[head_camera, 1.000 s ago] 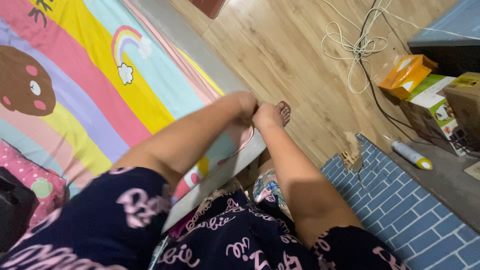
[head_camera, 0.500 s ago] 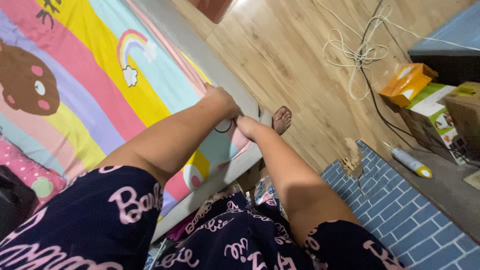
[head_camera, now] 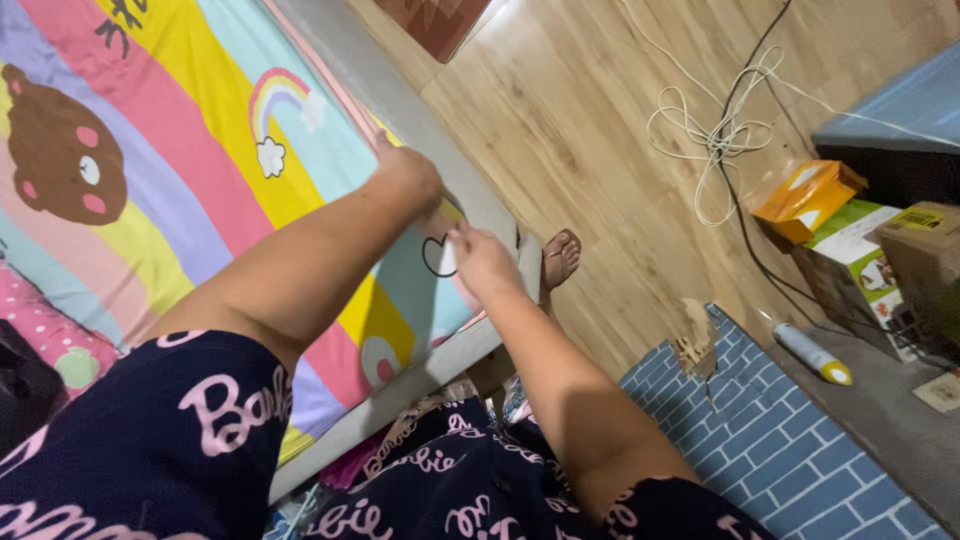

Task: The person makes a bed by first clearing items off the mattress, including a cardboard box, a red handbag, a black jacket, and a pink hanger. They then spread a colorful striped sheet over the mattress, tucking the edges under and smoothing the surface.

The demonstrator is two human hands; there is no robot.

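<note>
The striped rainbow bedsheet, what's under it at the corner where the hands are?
Under the bedsheet a grey mattress shows along the edge near the left hand and right hand. The bed's base and everything further under the sheet are covered.

The sheet (head_camera: pixel 190 190) is a bright cotton bedsheet in broad diagonal stripes of pink, yellow, lilac and pale blue, printed with a rainbow, a cloud and a brown bear. It lies spread flat over the mattress (head_camera: pixel 400 95), its corner reaching the grey edge.
</note>
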